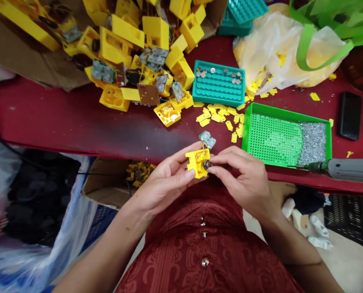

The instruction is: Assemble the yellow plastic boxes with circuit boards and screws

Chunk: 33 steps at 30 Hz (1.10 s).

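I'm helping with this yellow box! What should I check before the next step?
1. Yellow plastic housing firmly held in the left hand: ok.
2. Small dark round part, pinched by the right hand, seated in the housing: cannot tell.
3. Small greenish circuit board, wires reaching the housing: ok.
4. Small silver screws ready in the bright green plastic tray: ok.
5. Grey electric screwdriver beside that tray: ok.

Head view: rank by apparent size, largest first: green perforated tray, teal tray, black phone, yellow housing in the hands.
1. Green perforated tray
2. Teal tray
3. Black phone and yellow plastic housing: these look similar, and the housing is nearer the camera, so I can't rank them.
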Tool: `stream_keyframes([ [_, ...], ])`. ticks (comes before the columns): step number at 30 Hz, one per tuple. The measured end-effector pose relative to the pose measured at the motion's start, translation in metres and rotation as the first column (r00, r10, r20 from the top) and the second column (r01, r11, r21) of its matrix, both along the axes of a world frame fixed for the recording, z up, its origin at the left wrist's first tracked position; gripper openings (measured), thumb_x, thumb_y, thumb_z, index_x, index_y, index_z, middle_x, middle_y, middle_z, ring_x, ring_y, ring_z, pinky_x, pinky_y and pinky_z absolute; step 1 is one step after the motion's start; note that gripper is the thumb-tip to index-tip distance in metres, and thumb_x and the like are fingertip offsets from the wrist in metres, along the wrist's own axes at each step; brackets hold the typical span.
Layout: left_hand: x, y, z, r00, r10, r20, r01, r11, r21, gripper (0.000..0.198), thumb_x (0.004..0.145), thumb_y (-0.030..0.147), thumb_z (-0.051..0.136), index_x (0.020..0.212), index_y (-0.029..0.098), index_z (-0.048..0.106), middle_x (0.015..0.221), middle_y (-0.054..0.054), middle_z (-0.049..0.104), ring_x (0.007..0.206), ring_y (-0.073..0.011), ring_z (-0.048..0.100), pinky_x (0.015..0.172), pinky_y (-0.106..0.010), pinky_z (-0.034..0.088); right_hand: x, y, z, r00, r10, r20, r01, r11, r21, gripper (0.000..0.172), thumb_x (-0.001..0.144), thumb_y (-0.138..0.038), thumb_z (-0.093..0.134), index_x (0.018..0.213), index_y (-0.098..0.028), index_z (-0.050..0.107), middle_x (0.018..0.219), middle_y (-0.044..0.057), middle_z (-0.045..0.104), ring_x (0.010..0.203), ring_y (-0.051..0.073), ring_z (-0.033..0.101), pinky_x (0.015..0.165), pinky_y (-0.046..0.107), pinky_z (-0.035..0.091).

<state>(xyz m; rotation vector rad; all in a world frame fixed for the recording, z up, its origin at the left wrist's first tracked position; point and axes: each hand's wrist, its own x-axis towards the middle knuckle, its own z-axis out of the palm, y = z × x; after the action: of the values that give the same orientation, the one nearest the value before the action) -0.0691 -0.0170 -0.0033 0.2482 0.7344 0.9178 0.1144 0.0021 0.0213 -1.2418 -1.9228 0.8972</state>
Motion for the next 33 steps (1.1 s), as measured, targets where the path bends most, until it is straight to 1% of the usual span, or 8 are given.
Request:
stream_keyframes([
  [5, 0.002, -0.001, 0.001, 0.992, -0.006, -0.128, 0.010, 0.999, 0.033, 0.047, 0.078, 0.015, 0.080, 0.123, 0.027, 0.073, 0.125, -0.004, 0.072, 0.115, -0.0176, 0.065, 0.099, -0.024, 0.050, -0.002, -0.005, -0.012, 0.997, -0.032, 0.063, 0.025, 0.994, 0.108, 0.007, 0.090, -0.013, 0.065, 0.093, -0.015, 0.072, 0.086, 0.002, 0.069, 0.080, 0.010, 0.064, 0.074, 0.025, 0.053],
  [8, 0.003, 0.000, 0.000, 0.980, -0.017, -0.198, 0.025, 0.999, 0.037, 0.054, 0.076, 0.017, 0.082, 0.128, 0.027, 0.070, 0.131, -0.005, 0.070, 0.119, -0.0195, 0.063, 0.102, -0.026, 0.048, -0.001, -0.007, -0.013, 0.988, -0.045, 0.151, 0.021, 0.988, 0.154, 0.008, 0.092, -0.015, 0.063, 0.091, -0.016, 0.071, 0.085, 0.002, 0.069, 0.079, 0.012, 0.063, 0.073, 0.027, 0.052],
  [12, 0.004, -0.001, -0.002, 0.966, -0.038, -0.255, 0.059, 0.995, 0.076, 0.060, 0.078, 0.018, 0.081, 0.135, 0.028, 0.065, 0.134, -0.006, 0.069, 0.117, -0.0195, 0.066, 0.103, -0.028, 0.048, 0.000, -0.004, -0.007, 0.973, -0.004, 0.232, -0.025, 0.992, 0.122, 0.013, 0.093, -0.014, 0.061, 0.084, -0.015, 0.071, 0.085, 0.005, 0.069, 0.076, 0.014, 0.063, 0.070, 0.029, 0.050],
  [17, 0.003, -0.002, -0.002, 0.957, -0.043, -0.287, 0.091, 0.983, 0.157, 0.055, 0.082, 0.018, 0.078, 0.134, 0.031, 0.065, 0.142, -0.003, 0.064, 0.125, -0.0197, 0.062, 0.108, -0.028, 0.045, 0.002, -0.001, -0.003, 0.952, 0.068, 0.298, -0.094, 0.993, 0.075, 0.021, 0.094, -0.014, 0.057, 0.076, -0.016, 0.067, 0.085, 0.005, 0.069, 0.077, 0.016, 0.063, 0.070, 0.031, 0.049],
  [21, 0.005, 0.000, 0.000, 0.968, -0.029, -0.248, 0.058, 0.992, 0.112, 0.053, 0.081, 0.019, 0.079, 0.132, 0.029, 0.068, 0.134, -0.005, 0.069, 0.120, -0.0197, 0.065, 0.103, -0.027, 0.049, 0.003, 0.000, -0.005, 0.971, 0.056, 0.233, -0.081, 0.992, 0.098, 0.019, 0.095, -0.015, 0.057, 0.079, -0.017, 0.067, 0.090, 0.005, 0.071, 0.079, 0.014, 0.064, 0.071, 0.029, 0.050],
  [26, 0.009, 0.003, 0.003, 0.983, 0.000, -0.182, 0.009, 0.999, 0.051, 0.046, 0.080, 0.021, 0.079, 0.125, 0.026, 0.072, 0.126, -0.006, 0.073, 0.114, -0.0204, 0.068, 0.097, -0.028, 0.053, 0.003, -0.002, -0.006, 0.988, -0.002, 0.154, -0.017, 0.992, 0.124, 0.012, 0.095, -0.015, 0.059, 0.096, -0.018, 0.071, 0.092, 0.003, 0.072, 0.083, 0.012, 0.066, 0.075, 0.027, 0.054],
  [30, 0.013, 0.004, 0.009, 0.982, 0.018, -0.190, -0.006, 0.998, 0.060, 0.042, 0.083, 0.020, 0.076, 0.124, 0.026, 0.072, 0.126, -0.005, 0.073, 0.115, -0.0203, 0.067, 0.098, -0.028, 0.053, 0.001, -0.006, -0.005, 0.984, -0.063, 0.165, 0.024, 0.974, 0.226, 0.014, 0.097, -0.016, 0.056, 0.093, -0.016, 0.070, 0.087, 0.005, 0.070, 0.083, 0.013, 0.066, 0.074, 0.028, 0.054],
  [33, 0.015, 0.005, 0.013, 0.979, 0.021, -0.202, -0.004, 0.997, 0.083, 0.043, 0.083, 0.022, 0.076, 0.126, 0.026, 0.071, 0.126, -0.006, 0.072, 0.118, -0.0223, 0.066, 0.103, -0.032, 0.051, 0.002, -0.006, -0.002, 0.978, -0.084, 0.193, 0.034, 0.968, 0.249, 0.016, 0.098, -0.015, 0.054, 0.092, -0.017, 0.068, 0.086, 0.005, 0.069, 0.083, 0.014, 0.065, 0.076, 0.030, 0.055],
])
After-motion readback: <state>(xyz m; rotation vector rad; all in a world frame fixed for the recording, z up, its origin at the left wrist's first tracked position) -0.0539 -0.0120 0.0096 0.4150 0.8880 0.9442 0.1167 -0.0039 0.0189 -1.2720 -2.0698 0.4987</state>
